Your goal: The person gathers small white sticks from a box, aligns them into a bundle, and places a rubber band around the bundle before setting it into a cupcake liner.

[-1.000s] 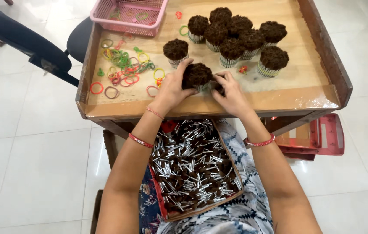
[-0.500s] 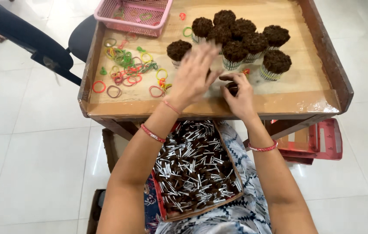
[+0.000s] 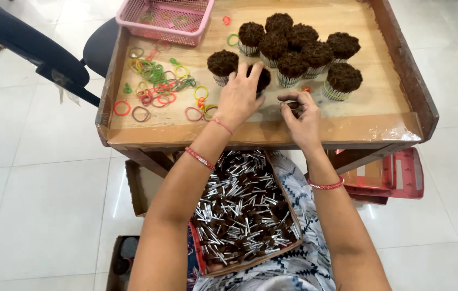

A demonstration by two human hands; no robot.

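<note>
Nearest us: tray on the lap (image 3: 242,215), loaded with loose silver-stemmed, brown-tipped sticks (image 3: 240,207), so we judge a big batch is not bundled yet.

Bench (image 3: 261,133) next. Our left hand (image 3: 238,98) lies spread over a brown-topped bundle (image 3: 262,77) near the front edge, fingers wide and draped on it rather than clamped. Our right hand (image 3: 302,114) sits just beside it, fingers pinched narrow on something small and dark; too small to tell what.

Loose coloured rubber bands (image 3: 159,89) are scattered left of the hands, plenty in stock.

Further back: a cluster of finished bundles (image 3: 299,51) standing upright, touching each other, roughly eight or nine. One more bundle (image 3: 223,63) stands just left of our left hand.

Far edge: pink basket (image 3: 167,19) with a few bands inside.

Read: some bundles done, one in hand, most of the lap stock left.
</note>
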